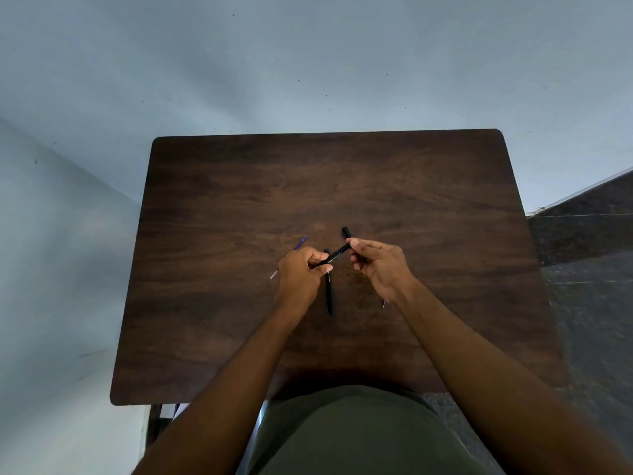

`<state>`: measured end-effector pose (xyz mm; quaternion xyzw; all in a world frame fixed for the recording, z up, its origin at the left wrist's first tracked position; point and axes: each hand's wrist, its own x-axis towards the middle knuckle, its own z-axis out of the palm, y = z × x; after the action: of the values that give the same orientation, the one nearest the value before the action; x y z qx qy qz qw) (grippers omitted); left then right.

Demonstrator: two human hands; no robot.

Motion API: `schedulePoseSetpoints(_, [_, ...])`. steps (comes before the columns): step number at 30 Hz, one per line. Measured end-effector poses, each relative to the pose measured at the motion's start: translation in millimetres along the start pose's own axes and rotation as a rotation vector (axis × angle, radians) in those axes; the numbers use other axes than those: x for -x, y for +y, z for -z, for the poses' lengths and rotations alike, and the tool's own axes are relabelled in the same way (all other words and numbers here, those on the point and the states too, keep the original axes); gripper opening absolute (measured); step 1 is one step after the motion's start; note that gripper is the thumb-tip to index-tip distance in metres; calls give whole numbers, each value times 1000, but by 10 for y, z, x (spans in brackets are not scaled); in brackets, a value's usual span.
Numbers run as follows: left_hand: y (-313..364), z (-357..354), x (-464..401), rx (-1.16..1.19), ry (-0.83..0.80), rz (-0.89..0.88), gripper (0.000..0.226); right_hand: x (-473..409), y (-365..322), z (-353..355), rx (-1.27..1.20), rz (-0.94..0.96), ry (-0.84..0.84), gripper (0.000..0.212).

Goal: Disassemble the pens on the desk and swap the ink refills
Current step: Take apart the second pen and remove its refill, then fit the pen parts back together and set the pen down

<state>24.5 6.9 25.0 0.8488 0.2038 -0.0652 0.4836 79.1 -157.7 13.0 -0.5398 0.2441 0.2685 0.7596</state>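
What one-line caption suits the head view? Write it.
Both hands, left and right, grip a black pen above the wooden desk.

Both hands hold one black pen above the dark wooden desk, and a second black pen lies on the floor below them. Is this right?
Not quite. In the head view the second black pen lies on the dark wooden desk, not the floor, under the left hand and right hand.

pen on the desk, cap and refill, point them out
pen (329,296), head view, mid barrel
cap (346,232), head view, its far end
refill (300,243), head view, blue part past the left hand
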Motion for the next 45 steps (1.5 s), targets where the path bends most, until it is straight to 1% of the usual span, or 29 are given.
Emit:
schedulePoseSetpoints(6, [-11, -45, 8, -14, -31, 36, 20, -7, 37, -34, 48, 37, 120, 14])
schedulePoseSetpoints(8, [-13, -59, 3, 9, -36, 58, 20, -11, 39, -37, 61, 37, 121, 16])
schedulePoseSetpoints(11, [-19, -57, -13, 44, -48, 101, 20, -20, 25, -24, 50, -5, 57, 16])
schedulePoseSetpoints(13, [-19, -56, -19, 45, -55, 118, 19, -34, 31, -14, 84, -11, 42, 15])
schedulePoseSetpoints(20, [-3, -104, 0, 53, -24, 142, 18, -64, 48, -102, 89, -25, 151, 9])
schedulePoseSetpoints(24, [-73, -113, 7, 92, 0, 144, 19, -60, 38, -117, 65, -55, 136, 12])
schedulePoseSetpoints(26, [-126, -91, -2, 121, 11, 163, 19, -75, 45, -92, 98, -15, 196, 16])
schedulePoseSetpoints(28, [-192, -53, -6, 131, 16, 186, 19, -108, 45, -40, 230, 80, 334, 14])
schedulePoseSetpoints(30, [-269, -10, 3, 146, 35, 196, 17, -167, 31, 16, 481, 177, 458, 8])
schedulePoseSetpoints(31, [-303, 16, 8, 151, 45, 198, 16, -205, 24, 35, 617, 218, 465, 6])
schedulePoseSetpoints(33, [-363, 61, 17, 126, 49, 200, 15, -280, -6, 24, 848, 295, 390, 7])
schedulePoseSetpoints(34, [-389, 82, 21, 102, 46, 197, 14, -326, -24, -2, 925, 322, 349, 9])
schedulePoseSetpoints(37, [-457, 133, 27, 47, 60, 167, 13, -474, -78, -99, 1094, 344, 271, 20])
schedulePoseSetpoints(39, [-469, 163, 23, 29, 63, 161, 12, -551, -94, -165, 1202, 335, 220, 31])
schedulePoseSetpoints(41, [-465, 178, 2, 16, 61, 161, 12, -616, -82, -200, 1281, 317, 174, 36])
schedulePoseSetpoints(45, [-460, 184, -61, 15, 82, 135, 13, -639, -53, -210, 1393, 293, 143, 27])
